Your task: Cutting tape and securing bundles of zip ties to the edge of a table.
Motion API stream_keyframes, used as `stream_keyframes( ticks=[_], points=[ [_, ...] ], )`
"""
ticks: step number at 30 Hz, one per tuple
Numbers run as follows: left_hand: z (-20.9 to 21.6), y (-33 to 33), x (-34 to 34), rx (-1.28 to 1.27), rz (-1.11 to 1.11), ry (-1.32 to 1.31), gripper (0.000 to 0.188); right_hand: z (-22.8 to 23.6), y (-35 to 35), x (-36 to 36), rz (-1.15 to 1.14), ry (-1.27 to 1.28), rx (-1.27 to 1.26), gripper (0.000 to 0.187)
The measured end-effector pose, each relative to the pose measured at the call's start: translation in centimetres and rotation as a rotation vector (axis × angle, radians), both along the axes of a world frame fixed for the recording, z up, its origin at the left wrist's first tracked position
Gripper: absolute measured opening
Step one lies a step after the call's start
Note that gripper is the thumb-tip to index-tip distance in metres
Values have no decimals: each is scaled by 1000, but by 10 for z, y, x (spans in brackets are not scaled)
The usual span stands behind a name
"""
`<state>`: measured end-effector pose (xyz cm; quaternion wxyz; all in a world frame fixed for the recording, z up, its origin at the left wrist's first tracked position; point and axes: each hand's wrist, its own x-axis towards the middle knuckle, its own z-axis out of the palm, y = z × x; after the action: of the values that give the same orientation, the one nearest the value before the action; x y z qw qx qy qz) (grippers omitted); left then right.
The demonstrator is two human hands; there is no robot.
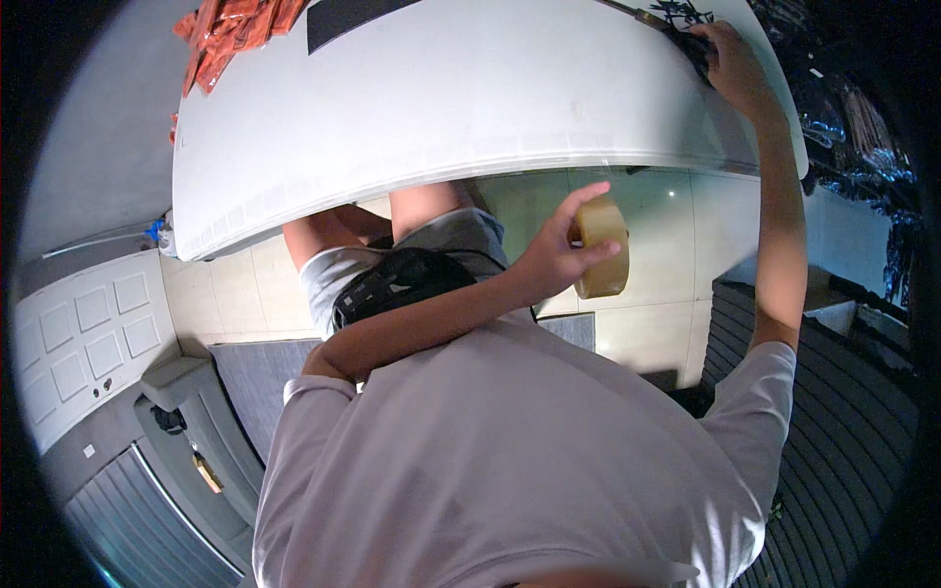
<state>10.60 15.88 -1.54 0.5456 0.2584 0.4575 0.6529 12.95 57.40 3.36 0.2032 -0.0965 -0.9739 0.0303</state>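
My left hand (564, 250) is closed around a thick roll of yellowish clear tape (604, 250). It holds the roll upright just off the table's near edge, above the floor, with the thumb and fingers on its side. My right arm stretches to the table's far right corner. There my right hand (730, 64) has its fingers bent down onto a dark heap of thin black strips (686, 14). What exactly its fingers grip is hidden in the dark heap. Close to that hand, a thin tool with a brass-coloured part (647, 17) points left.
The white table (421, 108) has a curved near edge above my lap. Orange packets (235, 34) are heaped at its far left, beside a flat black piece (348, 20). Shiny dark plastic (863, 137) lies past the right edge. A grey sofa (201, 431) stands behind on the left.
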Motion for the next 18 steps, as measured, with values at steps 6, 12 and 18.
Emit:
stream_keyframes(
  ticks=[6,12,18],
  points=[
    [-4,-1,0,-28,-27,57,75,5,5,9,-79,-206,125,37],
    [4,0,-2,-15,-35,57,77,29,9,0,28,-288,-67,24],
    [-1,1,-4,25,-32,69,81,63,-52,55,147,-313,-991,19]
  ],
)
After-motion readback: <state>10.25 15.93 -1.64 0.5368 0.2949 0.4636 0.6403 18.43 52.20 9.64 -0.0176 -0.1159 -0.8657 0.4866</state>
